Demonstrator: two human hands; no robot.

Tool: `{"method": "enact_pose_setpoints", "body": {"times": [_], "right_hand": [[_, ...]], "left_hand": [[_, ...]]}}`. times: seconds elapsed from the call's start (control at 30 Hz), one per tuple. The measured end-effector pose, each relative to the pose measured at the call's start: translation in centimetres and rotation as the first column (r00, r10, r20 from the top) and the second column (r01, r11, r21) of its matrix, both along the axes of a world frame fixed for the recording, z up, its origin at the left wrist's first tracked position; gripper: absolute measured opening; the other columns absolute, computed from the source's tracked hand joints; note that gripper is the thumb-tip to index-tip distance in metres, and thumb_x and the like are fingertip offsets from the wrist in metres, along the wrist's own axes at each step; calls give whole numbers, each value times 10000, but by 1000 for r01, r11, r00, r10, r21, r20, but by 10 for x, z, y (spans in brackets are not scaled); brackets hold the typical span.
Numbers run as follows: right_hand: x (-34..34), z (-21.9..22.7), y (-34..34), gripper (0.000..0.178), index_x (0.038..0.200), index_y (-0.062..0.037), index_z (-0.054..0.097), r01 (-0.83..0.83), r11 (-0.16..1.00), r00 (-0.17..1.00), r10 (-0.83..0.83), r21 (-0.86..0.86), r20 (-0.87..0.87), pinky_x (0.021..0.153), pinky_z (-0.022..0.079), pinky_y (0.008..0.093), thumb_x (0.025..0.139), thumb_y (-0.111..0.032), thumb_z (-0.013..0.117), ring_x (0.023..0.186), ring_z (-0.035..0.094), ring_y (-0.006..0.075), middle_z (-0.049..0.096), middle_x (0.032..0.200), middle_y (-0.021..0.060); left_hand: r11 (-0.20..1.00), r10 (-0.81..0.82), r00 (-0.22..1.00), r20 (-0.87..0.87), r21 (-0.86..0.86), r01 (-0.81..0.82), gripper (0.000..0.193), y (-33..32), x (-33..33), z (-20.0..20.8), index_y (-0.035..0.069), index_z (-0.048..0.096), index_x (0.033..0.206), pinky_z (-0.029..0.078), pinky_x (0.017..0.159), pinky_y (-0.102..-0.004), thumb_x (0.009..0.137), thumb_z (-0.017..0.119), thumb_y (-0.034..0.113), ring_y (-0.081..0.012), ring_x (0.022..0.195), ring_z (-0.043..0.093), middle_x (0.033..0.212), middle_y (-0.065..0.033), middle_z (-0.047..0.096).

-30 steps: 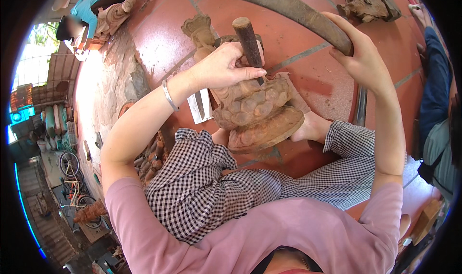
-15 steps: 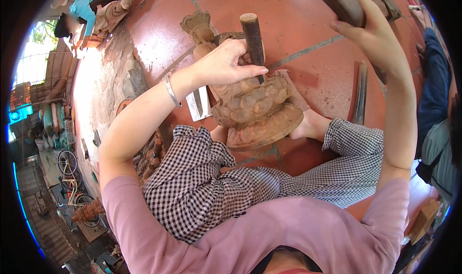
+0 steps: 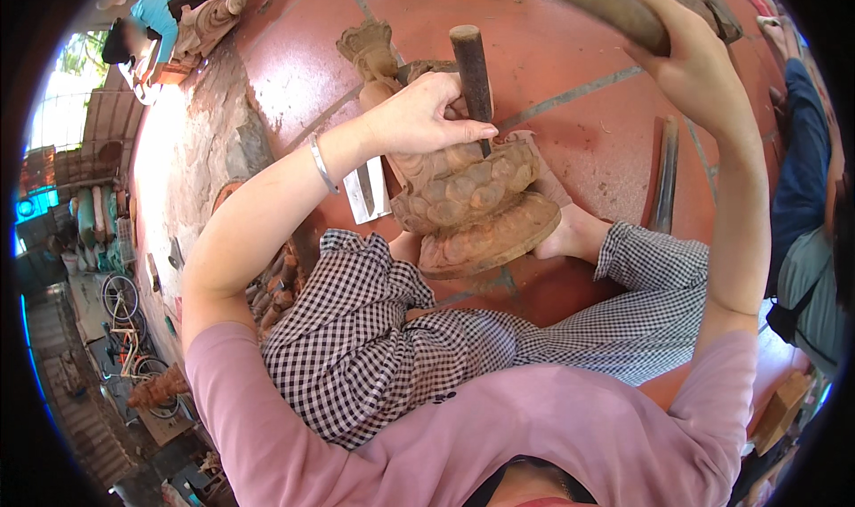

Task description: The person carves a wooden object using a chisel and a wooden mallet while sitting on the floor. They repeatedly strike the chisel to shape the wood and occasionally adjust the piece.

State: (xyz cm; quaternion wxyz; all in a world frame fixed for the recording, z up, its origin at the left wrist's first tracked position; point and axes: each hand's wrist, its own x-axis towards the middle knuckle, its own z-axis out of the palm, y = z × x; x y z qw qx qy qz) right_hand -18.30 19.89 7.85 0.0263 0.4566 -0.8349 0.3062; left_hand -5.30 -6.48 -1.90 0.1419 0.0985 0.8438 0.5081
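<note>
A carved brown wooden statue [image 3: 476,191], with a petalled base and a crowned head, leans away from me between my bare feet. My left hand [image 3: 419,115] is closed around the dark handle of a chisel [image 3: 472,66], held nearly upright with its lower end at the carved petals. Whether the tip touches the wood is hard to tell. Raised at the upper right, my right hand [image 3: 690,75] grips a dark wooden mallet [image 3: 601,4], smeared by motion and partly cut off by the top edge. The mallet is apart from the chisel.
Another dark-shafted tool [image 3: 665,173] lies on the red tiles to the right. White paper with a blade-like piece [image 3: 366,191] lies left of the statue. Small tools [image 3: 276,293] lie beside my left knee. A co-worker [image 3: 160,17] bends over a carving at far left.
The mallet in my right hand has swung, its far end moving left along the top edge. My left hand and the chisel have barely moved; the statue stays in place.
</note>
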Motion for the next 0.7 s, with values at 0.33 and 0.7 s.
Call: {"method": "enact_pose_setpoints", "body": {"times": [0.33,0.7], "right_hand": [[-37,-48,10,730,1412,-226,496,-62,987,998,63,-151,0,902,492,382,761,70,640,1106,608,336,631,1230,140],[-27,-56,16,751,1416,-222,493,-81,991,996,86,-102,37,958,478,383,751,108,607,1164,597,323,624,1264,135]], "left_hand": [[999,-51,998,40,-18,51,298,0,-10,1,-5,610,973,520,691,-296,876,738,246,-137,768,627,837,-77,677],[991,-56,982,178,-108,76,225,6,-18,7,27,569,1005,515,761,-270,913,712,175,-76,836,553,896,10,577]]}}
